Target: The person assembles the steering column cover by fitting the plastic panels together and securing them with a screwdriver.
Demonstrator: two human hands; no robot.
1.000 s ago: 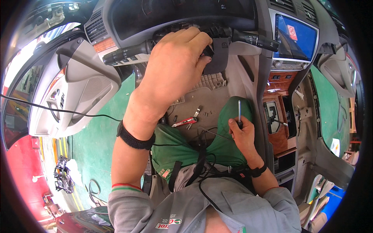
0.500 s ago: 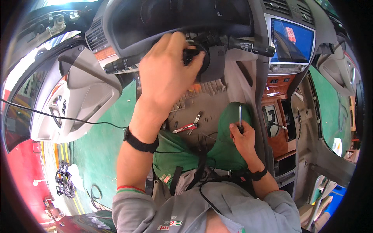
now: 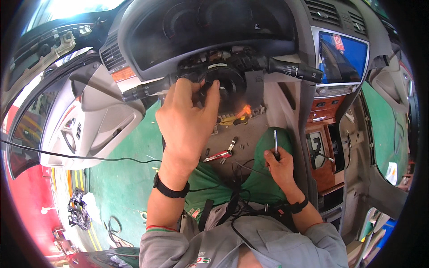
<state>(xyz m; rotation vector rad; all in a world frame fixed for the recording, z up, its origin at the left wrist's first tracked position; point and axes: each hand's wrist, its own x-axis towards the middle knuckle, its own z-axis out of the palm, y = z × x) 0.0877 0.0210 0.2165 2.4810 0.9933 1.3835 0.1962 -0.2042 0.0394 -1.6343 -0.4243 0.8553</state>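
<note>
My left hand (image 3: 182, 123) is raised at the left edge of the black round hub (image 3: 230, 85) of the steering column, where no steering wheel is fitted. Its thumb and fingers are curled in a pinch over a black part; the hand hides most of it, and I cannot tell whether it is loose or belongs to the hub. Stalk switches, a left one (image 3: 145, 90) and a right one (image 3: 295, 70), stick out on either side. Low over my right knee, my right hand (image 3: 281, 165) grips a screwdriver (image 3: 276, 140), its metal shaft pointing up.
A red utility knife (image 3: 219, 156) and small metal pieces lie on the floor between my legs. Behind the hub is the instrument cluster (image 3: 210, 27); a blue screen (image 3: 342, 58) stands right. A black cable (image 3: 89, 157) runs in from the left, past the open door (image 3: 85, 120).
My left hand has drawn down off the hub's front to its lower left, uncovering its face. The whole view has shifted slightly. My right hand keeps the screwdriver in much the same place.
</note>
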